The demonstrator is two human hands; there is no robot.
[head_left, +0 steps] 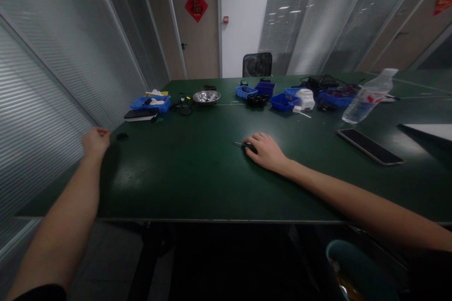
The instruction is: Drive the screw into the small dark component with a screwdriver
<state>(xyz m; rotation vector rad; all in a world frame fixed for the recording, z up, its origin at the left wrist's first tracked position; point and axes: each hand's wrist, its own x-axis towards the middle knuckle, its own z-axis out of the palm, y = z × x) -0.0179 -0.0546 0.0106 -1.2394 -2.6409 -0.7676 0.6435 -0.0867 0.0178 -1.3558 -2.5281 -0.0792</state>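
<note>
On the green table (183,174), right of the middle, my right hand (266,151) is wrapped round the dark handle of a screwdriver (250,147), whose thin metal shaft points left. My left hand (96,141) is at the table's left side with its fingers pressed together; whatever it may hold is too small or hidden to make out. Just right of those fingers a small dark round object (122,136) lies on the table.
Behind stand a blue tray (163,106), a metal bowl (206,98), small blue bins (282,102) and tangled cables (325,82). A plastic bottle (369,99) and a phone (370,146) are at the right. Below the right table edge is a bin (367,268).
</note>
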